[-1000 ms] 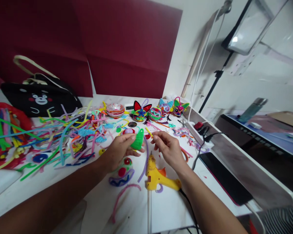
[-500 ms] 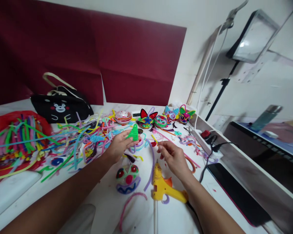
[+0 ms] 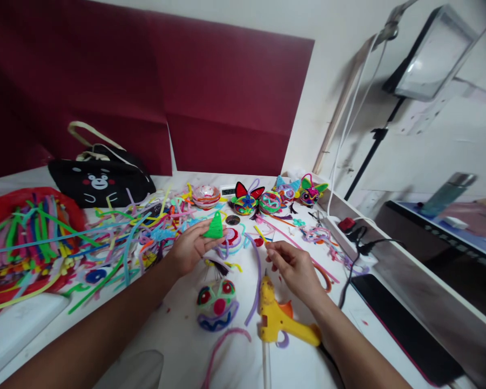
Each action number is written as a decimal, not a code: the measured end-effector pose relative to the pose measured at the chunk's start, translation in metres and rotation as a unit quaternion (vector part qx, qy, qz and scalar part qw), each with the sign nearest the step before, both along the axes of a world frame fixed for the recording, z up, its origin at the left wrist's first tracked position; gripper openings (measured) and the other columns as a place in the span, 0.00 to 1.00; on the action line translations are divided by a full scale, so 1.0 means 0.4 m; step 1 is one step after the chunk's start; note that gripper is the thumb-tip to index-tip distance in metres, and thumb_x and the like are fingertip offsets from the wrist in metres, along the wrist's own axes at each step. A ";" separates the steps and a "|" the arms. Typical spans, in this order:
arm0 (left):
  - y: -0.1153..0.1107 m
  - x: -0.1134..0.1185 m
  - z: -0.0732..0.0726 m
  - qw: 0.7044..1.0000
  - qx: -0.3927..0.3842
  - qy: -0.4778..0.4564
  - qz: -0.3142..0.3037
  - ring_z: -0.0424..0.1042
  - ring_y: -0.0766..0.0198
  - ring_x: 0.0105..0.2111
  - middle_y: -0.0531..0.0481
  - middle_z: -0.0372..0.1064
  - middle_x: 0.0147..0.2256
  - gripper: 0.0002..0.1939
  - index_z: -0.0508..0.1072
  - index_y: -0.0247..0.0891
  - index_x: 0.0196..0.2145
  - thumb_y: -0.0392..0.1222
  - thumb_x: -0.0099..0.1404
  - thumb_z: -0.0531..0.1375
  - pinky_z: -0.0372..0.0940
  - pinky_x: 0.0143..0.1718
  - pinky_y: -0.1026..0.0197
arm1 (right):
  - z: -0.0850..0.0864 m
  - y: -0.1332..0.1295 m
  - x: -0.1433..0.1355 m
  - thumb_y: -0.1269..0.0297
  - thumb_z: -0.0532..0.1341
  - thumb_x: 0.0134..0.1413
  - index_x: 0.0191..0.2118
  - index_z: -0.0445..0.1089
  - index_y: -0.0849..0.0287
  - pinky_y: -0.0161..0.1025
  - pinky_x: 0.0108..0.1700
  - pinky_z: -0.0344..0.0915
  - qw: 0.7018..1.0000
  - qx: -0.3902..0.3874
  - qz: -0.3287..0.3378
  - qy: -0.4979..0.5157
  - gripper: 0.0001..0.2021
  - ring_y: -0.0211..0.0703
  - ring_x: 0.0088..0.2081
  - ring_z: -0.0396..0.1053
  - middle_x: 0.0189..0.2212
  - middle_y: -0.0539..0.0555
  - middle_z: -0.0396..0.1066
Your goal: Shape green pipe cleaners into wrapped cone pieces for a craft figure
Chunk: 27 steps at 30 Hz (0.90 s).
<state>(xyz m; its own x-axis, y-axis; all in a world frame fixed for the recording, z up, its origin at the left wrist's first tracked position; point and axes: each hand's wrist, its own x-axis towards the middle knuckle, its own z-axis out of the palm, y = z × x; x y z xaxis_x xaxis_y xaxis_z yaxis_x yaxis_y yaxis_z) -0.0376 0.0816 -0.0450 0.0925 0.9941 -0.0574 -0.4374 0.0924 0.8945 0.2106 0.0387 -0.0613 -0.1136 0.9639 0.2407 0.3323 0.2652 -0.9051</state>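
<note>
Between the thumb and fingers of my left hand is a green triangle of coiled pipe cleaner, held upright. My right hand is closed in a pinch, with a short yellow pipe cleaner sticking out from its fingertips. Just below that hand, a yellow hot glue gun lies on the white table. To its left sits a pale ball with red eyes, a red nose and a purple and blue mouth. A purple pipe cleaner curves between the ball and the glue gun.
Heaps of coloured pipe cleaners and a red bag fill the left side. Several finished decorated balls stand at the back. On the right lie a black phone and a power strip with cables.
The view has shifted slightly, so the things on the table appear a little further right. The green triangle has tilted a little in my left hand. Both hands keep their grip.
</note>
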 end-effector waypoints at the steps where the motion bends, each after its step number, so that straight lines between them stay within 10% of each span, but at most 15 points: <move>1: -0.001 -0.002 -0.001 1.000 -0.003 0.004 0.004 0.77 0.55 0.40 0.39 0.77 0.37 0.15 0.68 0.30 0.48 0.31 0.63 0.53 0.71 0.45 0.51 | -0.001 0.000 0.000 0.57 0.57 0.58 0.38 0.71 0.60 0.33 0.24 0.62 1.000 -0.002 0.002 -0.005 0.12 0.39 0.24 0.68 0.26 0.53 0.72; 27: 0.019 -0.030 -0.086 0.980 -0.007 0.142 0.140 0.72 0.62 0.23 0.51 0.72 0.24 0.11 0.73 0.40 0.28 0.48 0.51 0.66 0.70 0.23 0.64 | 0.009 0.014 0.014 0.57 0.61 0.52 0.35 0.72 0.62 0.32 0.26 0.64 0.994 -0.059 -0.009 0.092 0.11 0.34 0.23 0.65 0.24 0.51 0.71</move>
<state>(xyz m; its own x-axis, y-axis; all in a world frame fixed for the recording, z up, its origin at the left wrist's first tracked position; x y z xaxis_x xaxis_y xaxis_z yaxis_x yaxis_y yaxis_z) -0.0498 0.0891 -0.0794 -0.2053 0.9772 -0.0548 -0.1804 0.0172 0.9834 0.2161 0.0441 -0.0576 -0.0608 0.9882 0.1403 0.1621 0.1485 -0.9755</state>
